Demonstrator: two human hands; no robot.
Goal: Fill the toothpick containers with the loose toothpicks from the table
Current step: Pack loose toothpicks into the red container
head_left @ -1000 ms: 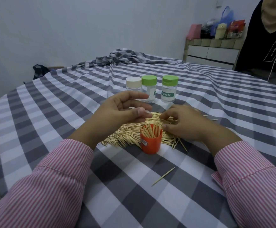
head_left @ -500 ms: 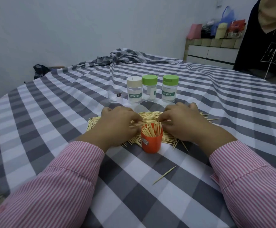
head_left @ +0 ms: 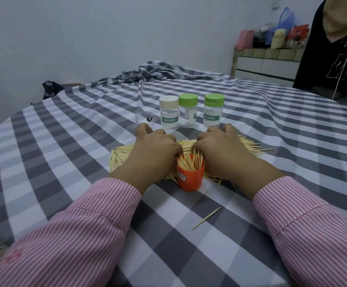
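Head view. Toothpick pile (head_left: 125,154): a flat mat on the checked cloth (head_left: 65,141) at table centre, picks mostly parallel, spreading out past both hands at 9 and 3 o'clock. Orange cup (head_left: 190,176): upright at the pile's 6 o'clock edge, part-filled with picks standing on end, between the two wrists and just beside each. Left hand (head_left: 155,154): palm down on the pile at the cup's 10 o'clock, fingers curled into the picks; whether it grips any cannot be told. Right hand (head_left: 223,151): palm down at the cup's 2 o'clock, fingers likewise curled under, grasp not visible. Both forearms in pink striped sleeves run in from 6 o'clock. Three capped jars at the pile's 12 o'clock, in a row: cream-lid jar (head_left: 168,112), middle green-lid jar (head_left: 187,110), right green-lid jar (head_left: 214,110), all apparently empty. Clear cup (head_left: 144,119) just left of the row. Stray pick (head_left: 206,218) at the orange cup's 5 o'clock, well apart. Open cloth lies at 9, 3 and 6 o'clock.
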